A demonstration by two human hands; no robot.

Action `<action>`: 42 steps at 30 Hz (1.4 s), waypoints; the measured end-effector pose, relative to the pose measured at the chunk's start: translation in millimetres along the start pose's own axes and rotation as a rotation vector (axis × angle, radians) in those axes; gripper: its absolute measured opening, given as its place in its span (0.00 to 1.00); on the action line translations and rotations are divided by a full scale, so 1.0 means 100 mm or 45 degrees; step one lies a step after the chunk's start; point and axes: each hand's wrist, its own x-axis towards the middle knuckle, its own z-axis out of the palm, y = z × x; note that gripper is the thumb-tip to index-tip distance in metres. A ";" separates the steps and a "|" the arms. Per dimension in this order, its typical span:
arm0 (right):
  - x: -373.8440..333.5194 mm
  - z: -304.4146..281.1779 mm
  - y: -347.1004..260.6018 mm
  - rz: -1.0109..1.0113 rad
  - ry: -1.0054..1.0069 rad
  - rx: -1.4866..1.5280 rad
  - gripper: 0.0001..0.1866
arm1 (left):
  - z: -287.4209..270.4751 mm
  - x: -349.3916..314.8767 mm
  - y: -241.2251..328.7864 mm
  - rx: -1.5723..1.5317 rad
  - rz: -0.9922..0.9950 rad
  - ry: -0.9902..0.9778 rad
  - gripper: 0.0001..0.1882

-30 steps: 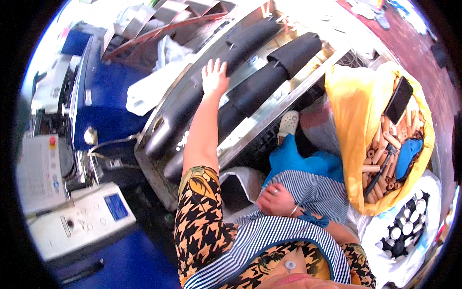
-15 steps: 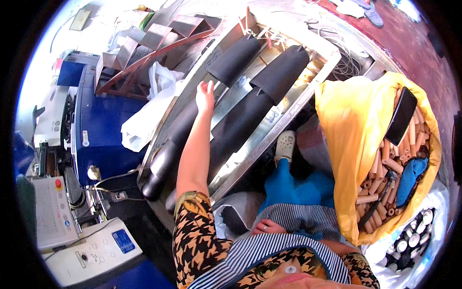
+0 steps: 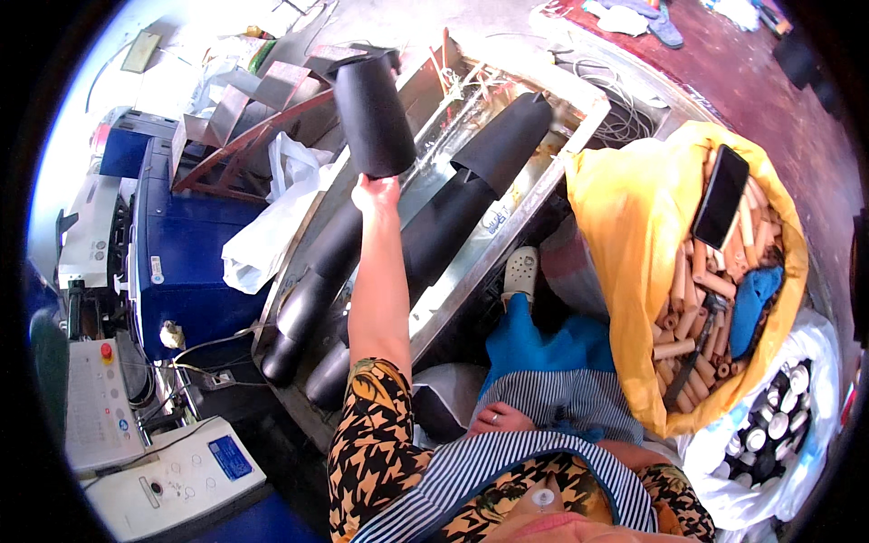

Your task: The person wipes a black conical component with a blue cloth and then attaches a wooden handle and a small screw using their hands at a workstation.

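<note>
A worker's left hand (image 3: 377, 193), fingers clamped on the near end of a black tapered cylinder (image 3: 375, 118), holds it at upper center of the frame, above a metal trough (image 3: 512, 233) of similar cylinders (image 3: 500, 140). At lower center, the right hand (image 3: 501, 418) rests against a striped apron (image 3: 554, 394); its finger spacing cannot be told.
</note>
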 end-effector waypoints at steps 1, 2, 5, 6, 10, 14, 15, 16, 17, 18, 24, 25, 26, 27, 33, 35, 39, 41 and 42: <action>0.05 -0.10 -0.01 -0.017 0.050 0.049 0.12 | -0.04 -0.14 0.15 -0.004 0.038 0.014 0.27; 0.08 -0.16 -0.03 -0.018 0.111 0.078 0.11 | 0.02 -0.28 0.20 -0.009 0.053 0.012 0.27; 0.07 -0.10 -0.01 -0.002 0.271 -0.044 0.08 | -0.04 -0.69 0.48 -0.058 0.056 -0.001 0.28; 0.06 -0.10 0.01 0.012 0.299 -0.074 0.08 | -0.07 -0.86 0.51 -0.047 0.071 -0.008 0.28; 0.03 -0.21 -0.09 0.088 0.290 -0.063 0.07 | -0.69 -1.75 0.74 0.093 0.220 -0.094 0.29; -0.01 -0.18 -0.17 0.109 0.371 -0.146 0.07 | -1.25 -2.82 0.72 0.038 0.122 0.164 0.29; -0.03 -0.20 -0.16 0.120 0.395 -0.171 0.08 | -1.36 -3.01 0.63 0.013 0.107 0.237 0.29; -0.05 -0.21 -0.16 0.126 0.421 -0.196 0.08 | -1.44 -3.20 0.53 -0.014 0.095 0.308 0.29; -0.08 -0.21 -0.18 0.160 0.382 -0.212 0.08 | -1.66 -3.31 0.50 -0.078 0.058 0.312 0.28; -0.08 -0.21 -0.20 0.175 0.374 -0.216 0.08 | -1.88 -3.38 0.48 -0.141 0.015 0.309 0.28; 0.24 -0.34 -0.39 0.336 0.387 0.028 0.18 | -2.43 -3.47 0.46 -0.165 0.044 0.483 0.28; 0.37 -0.43 -0.47 0.270 0.408 0.000 0.23 | -2.51 -3.45 0.47 -0.181 0.036 0.435 0.28; 0.51 -0.54 -0.54 0.210 0.432 -0.024 0.29 | -2.55 -3.44 0.48 -0.190 0.025 0.389 0.28; 0.64 -0.62 -0.56 0.201 0.449 -0.042 0.31 | -2.42 -3.47 0.41 -0.179 -0.102 0.386 0.28; 1.38 -0.66 -0.71 0.111 0.421 -0.347 0.35 | -2.32 -3.63 0.48 -0.143 -0.068 0.307 0.29; 1.44 -0.57 -0.71 0.122 0.312 -0.534 0.34 | -2.44 -3.69 0.69 0.298 -0.057 0.290 0.28; 1.38 -0.43 -0.58 0.104 0.376 -0.505 0.30 | -2.20 -3.90 1.28 1.226 0.974 0.500 0.18; 1.36 -0.41 -0.51 0.126 0.317 -0.401 0.38 | -1.10 -4.38 1.28 1.921 1.540 -0.003 0.19; 1.36 -0.43 -0.52 0.076 0.356 -0.371 0.39 | -0.77 -4.44 1.33 2.141 1.506 -0.266 0.20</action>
